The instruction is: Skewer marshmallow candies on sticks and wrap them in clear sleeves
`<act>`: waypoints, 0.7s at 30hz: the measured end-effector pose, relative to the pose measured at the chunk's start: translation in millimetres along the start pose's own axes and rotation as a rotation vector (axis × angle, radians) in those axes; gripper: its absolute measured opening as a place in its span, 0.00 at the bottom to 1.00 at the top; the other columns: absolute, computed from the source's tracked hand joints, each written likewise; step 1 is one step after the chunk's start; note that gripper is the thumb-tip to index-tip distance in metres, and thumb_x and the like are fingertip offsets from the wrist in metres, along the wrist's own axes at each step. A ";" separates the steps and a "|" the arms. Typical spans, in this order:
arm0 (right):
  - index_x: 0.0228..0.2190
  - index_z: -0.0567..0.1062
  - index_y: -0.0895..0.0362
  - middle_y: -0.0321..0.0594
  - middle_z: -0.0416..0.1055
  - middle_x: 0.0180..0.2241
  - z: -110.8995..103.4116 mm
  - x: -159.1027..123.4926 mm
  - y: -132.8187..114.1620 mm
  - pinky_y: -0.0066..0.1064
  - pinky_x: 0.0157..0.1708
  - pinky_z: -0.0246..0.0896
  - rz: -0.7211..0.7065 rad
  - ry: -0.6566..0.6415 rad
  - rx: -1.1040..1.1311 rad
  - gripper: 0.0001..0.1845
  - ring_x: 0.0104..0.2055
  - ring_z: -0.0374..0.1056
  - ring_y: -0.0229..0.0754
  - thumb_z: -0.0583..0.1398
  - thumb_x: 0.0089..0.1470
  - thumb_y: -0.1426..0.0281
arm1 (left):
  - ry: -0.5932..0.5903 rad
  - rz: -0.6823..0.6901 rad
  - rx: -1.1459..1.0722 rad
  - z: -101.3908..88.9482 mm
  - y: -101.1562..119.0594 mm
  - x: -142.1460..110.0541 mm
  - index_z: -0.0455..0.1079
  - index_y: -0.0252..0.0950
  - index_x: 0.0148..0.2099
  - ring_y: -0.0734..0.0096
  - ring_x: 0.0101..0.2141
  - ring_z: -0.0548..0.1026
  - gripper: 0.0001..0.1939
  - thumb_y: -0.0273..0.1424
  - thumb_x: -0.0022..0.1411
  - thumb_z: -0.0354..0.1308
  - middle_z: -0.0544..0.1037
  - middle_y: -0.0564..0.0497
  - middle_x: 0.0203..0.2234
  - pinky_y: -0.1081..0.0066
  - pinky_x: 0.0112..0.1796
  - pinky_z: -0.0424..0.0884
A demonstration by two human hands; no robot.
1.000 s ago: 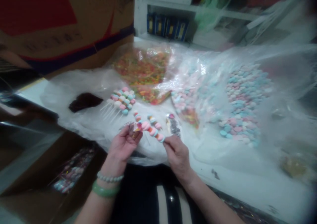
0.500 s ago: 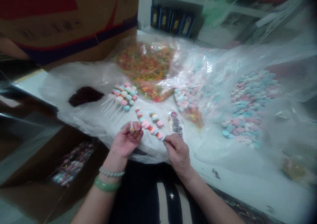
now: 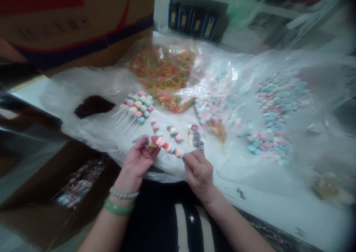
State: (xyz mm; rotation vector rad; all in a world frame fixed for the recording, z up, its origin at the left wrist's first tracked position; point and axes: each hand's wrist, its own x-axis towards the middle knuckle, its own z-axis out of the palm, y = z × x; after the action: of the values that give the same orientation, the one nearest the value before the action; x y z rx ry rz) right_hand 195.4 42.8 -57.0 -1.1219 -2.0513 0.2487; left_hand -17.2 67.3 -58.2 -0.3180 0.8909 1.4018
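My right hand (image 3: 198, 170) is closed around the end of a marshmallow skewer (image 3: 172, 148), strung with pink, white and blue marshmallows and orange pieces. The skewer's far tip meets the mouth of a small printed clear wrapper (image 3: 151, 144). That wrapper is pinched in the fingers of my left hand (image 3: 140, 159); how far the tip sits inside is blurred. Just beyond my hands, two more skewers lie on the plastic sheet, a longer one (image 3: 155, 127) and a shorter one (image 3: 175, 134). Several skewers with white sticks (image 3: 139, 105) lie in a row farther left.
Clear bags of orange-green gummies (image 3: 164, 70) and pastel marshmallows (image 3: 278, 111) cover the back and right. Flat printed wrappers (image 3: 197, 138) lie near my right hand. An open carton (image 3: 27, 211) with wrapped candy stands lower left; a large cardboard box (image 3: 111, 55) is behind. A dark lump (image 3: 94, 106) lies left.
The marshmallow skewer in my right hand has moved slightly left, its tip now at the wrapper. The wrapper in my left hand looks more spread. The view shifted a little.
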 end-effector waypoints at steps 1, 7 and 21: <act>0.32 0.74 0.56 0.39 0.65 0.27 -0.4 -1.0 1.2 0.31 0.29 0.54 -0.042 -0.005 -0.070 0.13 0.30 0.60 0.40 0.52 0.58 0.81 | 0.008 0.035 0.002 1.9 0.1 -1.5 0.72 0.32 0.33 0.64 0.29 0.80 0.11 0.25 0.67 0.51 0.79 0.48 0.25 0.60 0.34 0.79; 0.36 0.75 0.58 0.40 0.67 0.27 -1.5 -5.0 2.6 0.33 0.30 0.52 -0.221 0.043 -0.257 0.14 0.29 0.56 0.41 0.52 0.57 0.82 | 0.006 0.388 0.121 11.7 -2.5 -5.9 0.74 0.31 0.32 0.75 0.27 0.77 0.02 0.22 0.58 0.62 0.80 0.50 0.26 0.75 0.31 0.75; 0.27 0.73 0.54 0.34 0.72 0.26 6.6 1.4 8.3 0.27 0.32 0.59 0.309 -0.174 0.225 0.08 0.30 0.67 0.38 0.57 0.56 0.75 | -0.170 0.262 0.412 -0.8 -15.7 -4.8 0.76 0.29 0.34 0.67 0.30 0.79 0.07 0.29 0.56 0.65 0.80 0.47 0.29 0.67 0.33 0.79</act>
State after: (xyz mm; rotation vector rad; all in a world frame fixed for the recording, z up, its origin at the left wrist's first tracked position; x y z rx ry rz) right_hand 195.5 50.1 -64.9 -1.3079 -1.9307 0.7354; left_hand -2.4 60.3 -60.2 0.2346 1.0798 1.4178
